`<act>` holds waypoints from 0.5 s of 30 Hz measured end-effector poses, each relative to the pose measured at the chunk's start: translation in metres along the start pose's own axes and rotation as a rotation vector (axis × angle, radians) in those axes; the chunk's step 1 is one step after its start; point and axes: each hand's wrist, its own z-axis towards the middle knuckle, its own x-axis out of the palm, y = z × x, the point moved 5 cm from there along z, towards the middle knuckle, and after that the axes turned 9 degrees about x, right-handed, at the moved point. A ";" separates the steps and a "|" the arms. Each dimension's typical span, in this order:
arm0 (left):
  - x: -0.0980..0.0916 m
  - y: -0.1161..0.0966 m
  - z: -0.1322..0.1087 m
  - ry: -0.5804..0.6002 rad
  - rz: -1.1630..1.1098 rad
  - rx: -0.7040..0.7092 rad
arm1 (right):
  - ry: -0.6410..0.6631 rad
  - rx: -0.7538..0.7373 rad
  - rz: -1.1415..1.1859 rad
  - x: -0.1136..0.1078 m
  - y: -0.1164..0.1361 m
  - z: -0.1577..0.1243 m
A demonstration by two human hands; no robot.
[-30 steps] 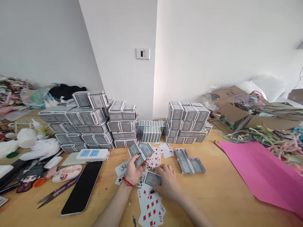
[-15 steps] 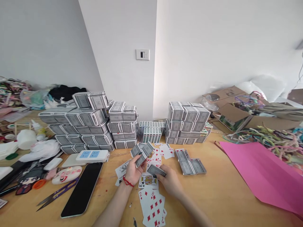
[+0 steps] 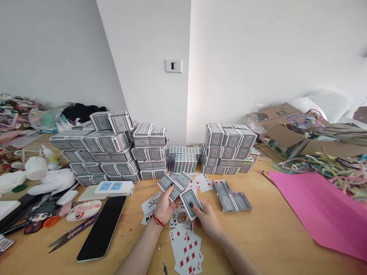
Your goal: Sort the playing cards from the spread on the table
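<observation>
My left hand [image 3: 165,206], with a red cord round the wrist, is closed on a folded-looking piece of grey-backed playing cards [image 3: 174,185]. In my right hand [image 3: 207,218] a single-looking grey-backed playing card [image 3: 190,202] is pinched, back up, tilted close beside the left hand's cards; whether more cards lie under it I cannot tell. Beneath the hands, a king card [image 3: 178,218] lies face up, partly covered. Nearer me is a small pile of diamond cards [image 3: 186,250]. Heart cards [image 3: 204,183] lie beyond, and black-marked cards [image 3: 149,206] to the left.
Block-like structures of grey-backed cards stand at the left [image 3: 106,152] and right [image 3: 229,149]. An L-shaped card piece [image 3: 231,196] lies right of my hands. A phone [image 3: 101,229], scissors [image 3: 73,233] and power strip [image 3: 114,188] are left; pink paper [image 3: 318,214] is right.
My right hand has turned its card from a low, flat angle to show its back, raising it beside the left hand's cards. My left hand has barely moved; the view shifted slightly.
</observation>
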 end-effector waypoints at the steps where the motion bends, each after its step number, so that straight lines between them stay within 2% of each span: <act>1: 0.000 0.001 0.000 -0.005 0.006 0.003 | 0.006 -0.006 0.005 0.001 0.001 0.000; 7: 0.000 0.003 0.001 -0.024 0.070 0.037 | 0.023 0.008 -0.002 0.006 0.002 -0.001; 15: 0.004 0.003 -0.002 -0.018 0.270 0.085 | 0.147 0.020 0.023 0.017 -0.002 -0.003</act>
